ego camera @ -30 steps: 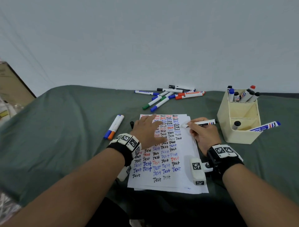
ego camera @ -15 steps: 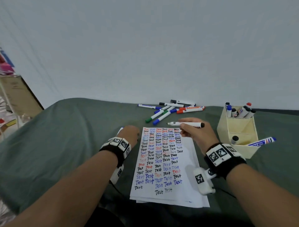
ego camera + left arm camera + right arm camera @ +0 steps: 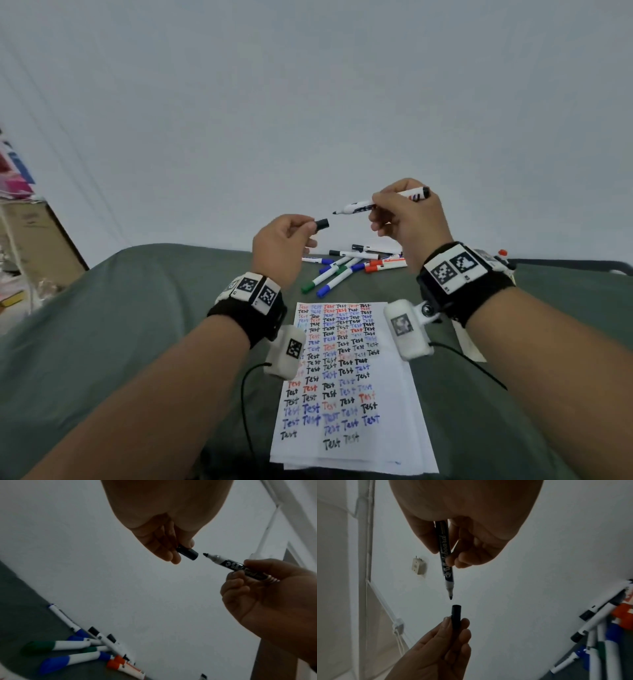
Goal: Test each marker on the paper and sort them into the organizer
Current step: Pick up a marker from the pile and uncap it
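Observation:
My right hand (image 3: 399, 216) holds an uncapped black whiteboard marker (image 3: 359, 206) raised above the table, its tip pointing left. My left hand (image 3: 291, 236) pinches the marker's black cap (image 3: 321, 224) between thumb and fingers, the open end facing the tip with a small gap between them. In the left wrist view the cap (image 3: 187, 553) and the marker (image 3: 235, 566) nearly line up; the right wrist view shows the marker (image 3: 445, 559) just above the cap (image 3: 456, 616). The paper (image 3: 346, 383), filled with "Test" words, lies below on the green cloth. The organizer is hidden behind my right wrist.
A pile of several markers (image 3: 346, 269) with blue, green, orange and black caps lies beyond the paper, near the wall. Green cloth (image 3: 137, 325) covers the table. Cardboard boxes (image 3: 30, 240) stand at the far left.
Both hands have risen from the paper. The left hand left the sheet, went to the table and now holds the black cap. The right hand turned the marker tip to the left.

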### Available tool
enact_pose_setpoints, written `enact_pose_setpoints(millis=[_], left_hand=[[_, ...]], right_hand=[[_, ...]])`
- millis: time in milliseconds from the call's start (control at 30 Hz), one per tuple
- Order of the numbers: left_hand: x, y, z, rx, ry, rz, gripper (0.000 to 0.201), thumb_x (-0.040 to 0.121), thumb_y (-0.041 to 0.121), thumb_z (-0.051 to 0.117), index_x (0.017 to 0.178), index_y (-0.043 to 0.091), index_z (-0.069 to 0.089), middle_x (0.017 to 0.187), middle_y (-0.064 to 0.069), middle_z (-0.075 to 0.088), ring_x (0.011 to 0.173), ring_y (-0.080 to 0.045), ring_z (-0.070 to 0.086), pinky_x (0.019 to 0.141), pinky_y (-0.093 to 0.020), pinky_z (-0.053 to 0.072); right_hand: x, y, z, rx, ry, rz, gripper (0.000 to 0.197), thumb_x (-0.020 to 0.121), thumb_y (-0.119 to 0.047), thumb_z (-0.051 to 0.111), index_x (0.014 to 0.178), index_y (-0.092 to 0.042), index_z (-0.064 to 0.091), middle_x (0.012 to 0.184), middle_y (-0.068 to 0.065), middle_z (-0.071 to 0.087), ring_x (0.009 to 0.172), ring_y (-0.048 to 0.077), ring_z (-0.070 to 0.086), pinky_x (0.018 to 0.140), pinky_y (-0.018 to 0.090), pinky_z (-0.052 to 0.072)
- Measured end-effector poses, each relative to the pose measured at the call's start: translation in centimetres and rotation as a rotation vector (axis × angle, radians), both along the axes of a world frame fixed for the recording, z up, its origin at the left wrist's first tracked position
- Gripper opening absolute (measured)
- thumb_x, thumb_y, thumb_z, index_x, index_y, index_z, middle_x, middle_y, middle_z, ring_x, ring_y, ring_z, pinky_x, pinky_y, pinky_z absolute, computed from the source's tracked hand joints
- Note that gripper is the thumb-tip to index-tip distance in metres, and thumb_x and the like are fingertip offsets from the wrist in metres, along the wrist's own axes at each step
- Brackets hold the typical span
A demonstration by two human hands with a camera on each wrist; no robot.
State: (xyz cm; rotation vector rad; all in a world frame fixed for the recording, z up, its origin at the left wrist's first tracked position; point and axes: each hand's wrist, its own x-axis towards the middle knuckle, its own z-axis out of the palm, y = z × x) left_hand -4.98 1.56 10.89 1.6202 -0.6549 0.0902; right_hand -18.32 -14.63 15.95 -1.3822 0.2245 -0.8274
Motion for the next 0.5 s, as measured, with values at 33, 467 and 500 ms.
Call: enact_pose_setpoints(millis=[33,467,500], left_hand=[[-0.2,-0.2,0.8,-0.038,0.009,-0.021,0.008,0.095,0.022,0.065,0.096,0.026,0.072,0.083,0.01,0.076,0.075,-0.01,0.074,0.067,-0.024,0.058],[-2.2,-1.4,4.0,-0.168,-0.056,-0.111,0.014,0.096,0.01,0.063,0.095,0.022,0.068,0.086,0.004,0.076,0.082,-0.016,0.075,0.075,-0.027,0.06],[-2.1,-1.4,4.4,-0.167,-0.071,-0.107,0.014,0.096,0.008,0.061,0.095,0.021,0.067,0.084,0.004,0.076,0.082,-0.016,0.075,0.076,-0.028,0.06]], right_hand=[[0.1,0.0,0.6,0.011,-0.022,-0.015,0.01,0.075,-0.013,0.071,0.074,-0.014,0.062,0.063,0.015,0.066,0.056,0.027,0.059,0.051,0.03,0.047],[1.1,0.8,2.1,0.164,-0.096,-0.008,0.023,0.079,-0.005,0.067,0.065,-0.015,0.052,0.055,0.008,0.058,0.051,0.024,0.056,0.048,0.027,0.041],[1.2,0.8,2.3,0.179,-0.113,0.016,0.025,0.082,-0.002,0.066,0.066,-0.015,0.051,0.055,0.008,0.057,0.052,0.025,0.056,0.048,0.028,0.041]])
